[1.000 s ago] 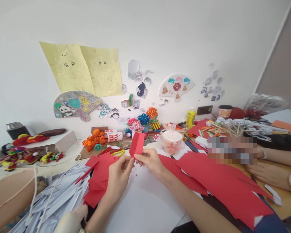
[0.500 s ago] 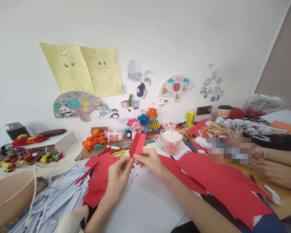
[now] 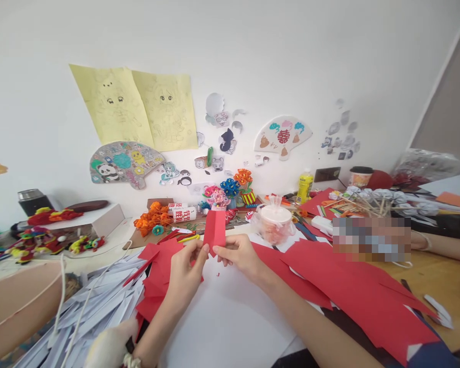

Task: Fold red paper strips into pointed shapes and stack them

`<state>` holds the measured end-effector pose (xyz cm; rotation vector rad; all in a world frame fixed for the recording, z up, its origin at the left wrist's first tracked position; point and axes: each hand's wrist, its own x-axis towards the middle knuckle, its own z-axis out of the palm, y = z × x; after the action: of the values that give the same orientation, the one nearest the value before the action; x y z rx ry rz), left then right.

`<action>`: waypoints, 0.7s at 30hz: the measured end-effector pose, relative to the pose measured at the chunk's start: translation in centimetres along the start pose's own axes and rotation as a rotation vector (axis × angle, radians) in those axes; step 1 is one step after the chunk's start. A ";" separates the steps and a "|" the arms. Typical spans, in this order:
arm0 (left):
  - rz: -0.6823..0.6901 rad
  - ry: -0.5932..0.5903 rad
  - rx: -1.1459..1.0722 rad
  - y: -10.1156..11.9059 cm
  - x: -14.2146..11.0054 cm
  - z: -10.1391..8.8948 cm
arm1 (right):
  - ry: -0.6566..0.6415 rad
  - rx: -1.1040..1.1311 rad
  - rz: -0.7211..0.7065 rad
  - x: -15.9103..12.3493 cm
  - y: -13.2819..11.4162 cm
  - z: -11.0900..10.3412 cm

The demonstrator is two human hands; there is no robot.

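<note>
A folded strip of red paper [image 3: 214, 228] stands upright above the white sheet [image 3: 222, 322] in the middle of the table. My left hand [image 3: 186, 273] pinches its lower left edge and my right hand [image 3: 239, 257] pinches its lower right edge, so both hands are closed on it. To the left of my left hand lies a heap of red paper scraps [image 3: 157, 276]. To the right of my right hand large cut sheets of red paper [image 3: 352, 291] spread over the table.
White paper strips [image 3: 95, 312] pile up at the lower left. Orange paper flowers [image 3: 151, 221], a glue bottle [image 3: 184, 212], a lidded cup in a bag [image 3: 274, 222] and a yellow bottle [image 3: 304, 186] stand behind. Another person's arm [image 3: 442, 243] rests at the right.
The red paper has turned from leaning right to upright between my fingers. The other person's hand at the right has pulled back off the red sheets. The view shifted slightly.
</note>
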<state>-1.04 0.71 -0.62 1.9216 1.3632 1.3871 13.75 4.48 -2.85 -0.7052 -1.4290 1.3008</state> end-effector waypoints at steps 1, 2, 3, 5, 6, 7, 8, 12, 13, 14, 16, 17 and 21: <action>-0.014 0.001 -0.010 -0.1 0.0 0.0 | 0.002 -0.006 -0.003 0.0 0.0 0.0; -0.029 -0.007 -0.020 -0.1 0.0 0.0 | 0.003 -0.012 -0.006 0.0 0.0 0.0; -0.042 -0.021 -0.027 -0.1 0.0 -0.1 | 0.003 -0.016 -0.011 0.0 0.0 0.0; -0.050 -0.054 -0.034 0.0 0.0 -0.2 | -0.009 -0.016 -0.018 0.0 0.0 0.0; -0.046 -0.061 -0.030 0.0 0.1 -0.2 | -0.021 -0.010 -0.018 0.0 0.1 0.0; -0.040 -0.058 -0.024 -0.1 0.1 -0.2 | -0.034 0.002 -0.015 0.1 0.1 0.0; -0.035 -0.045 -0.017 -0.1 0.1 -0.3 | -0.050 0.017 -0.008 0.1 0.2 0.0; -0.026 0.001 -0.008 -0.4 0.2 -0.2 | -0.126 0.070 0.030 0.3 0.5 -0.1; -0.028 0.007 -0.010 -0.4 0.2 -0.2 | -0.137 0.072 0.035 0.3 0.5 -0.1; -0.031 0.011 -0.010 -0.5 0.2 -0.2 | -0.141 0.071 0.038 0.3 0.5 -0.2; -0.046 0.007 -0.011 -0.5 0.3 -0.1 | -0.130 0.065 0.036 0.4 0.5 -0.2; -0.056 -0.002 -0.012 -0.5 0.3 -0.1 | -0.123 0.061 0.033 0.4 0.4 -0.3; -0.073 -0.069 -0.021 -0.4 0.3 0.0 | -0.100 0.039 0.020 0.4 0.2 -0.4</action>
<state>-1.17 1.13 -0.81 1.8698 1.3662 1.2840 13.92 5.06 -2.97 -0.6379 -1.4759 1.3921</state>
